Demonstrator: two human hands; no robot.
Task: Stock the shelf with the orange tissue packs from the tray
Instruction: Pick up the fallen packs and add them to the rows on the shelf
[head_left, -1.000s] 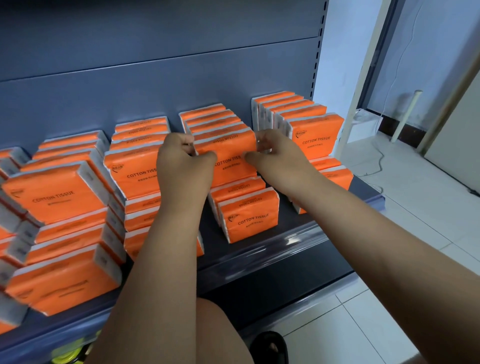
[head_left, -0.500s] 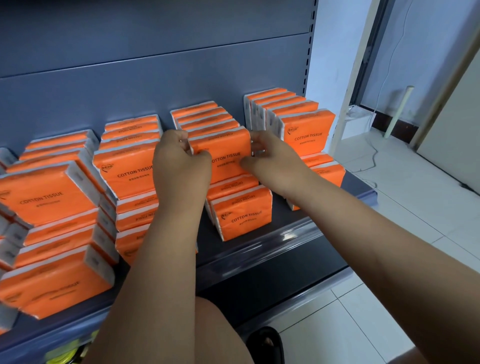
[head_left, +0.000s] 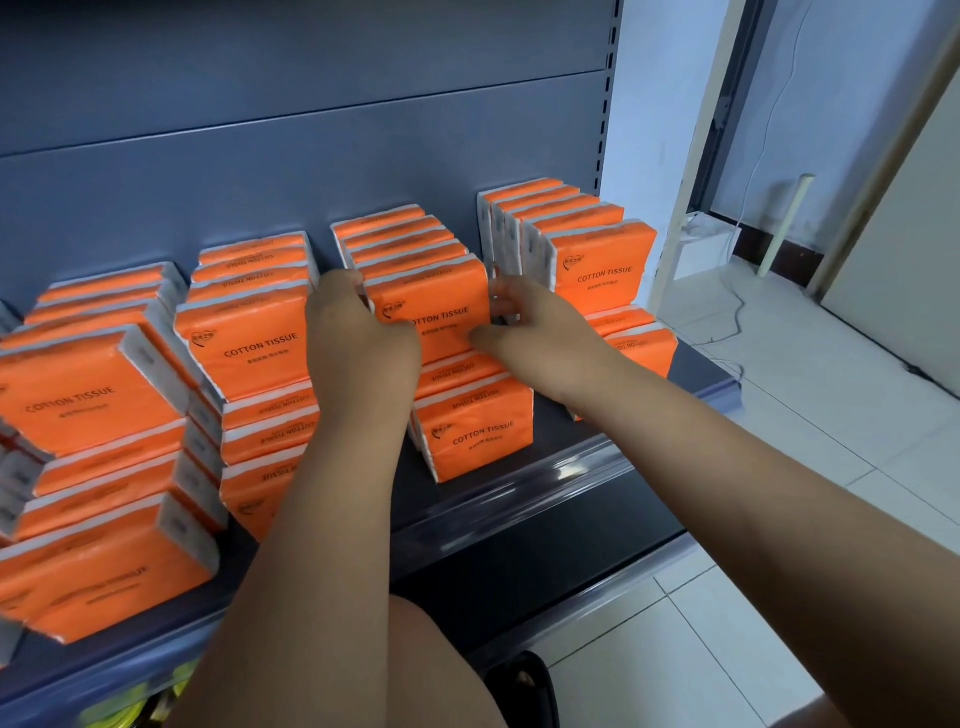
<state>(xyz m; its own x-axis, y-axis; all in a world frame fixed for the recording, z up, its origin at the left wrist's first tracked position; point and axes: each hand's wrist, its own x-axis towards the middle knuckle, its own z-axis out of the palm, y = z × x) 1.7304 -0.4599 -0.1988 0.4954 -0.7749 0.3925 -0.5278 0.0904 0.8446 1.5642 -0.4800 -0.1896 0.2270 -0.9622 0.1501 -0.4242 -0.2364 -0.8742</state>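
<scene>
Both hands are holding one orange tissue pack (head_left: 434, 306) by its sides, left hand (head_left: 358, 338) and right hand (head_left: 535, 332), on top of the lower packs (head_left: 475, 436) right under them. If they let go crooked, I reckon it tips forward toward the shelf (head_left: 519, 488) edge.

Hidden beside front tissue pack (head_left: 436, 312): fingertips of left hand (head_left: 358, 338) and right hand (head_left: 530, 332). Blurred and cut by left edge: leftmost packs (head_left: 31, 582). Illegible: small print under "COTTON TISSUE". Unidentifiable below shelf (head_left: 571, 467): yellow-green item (head_left: 119, 712).
</scene>
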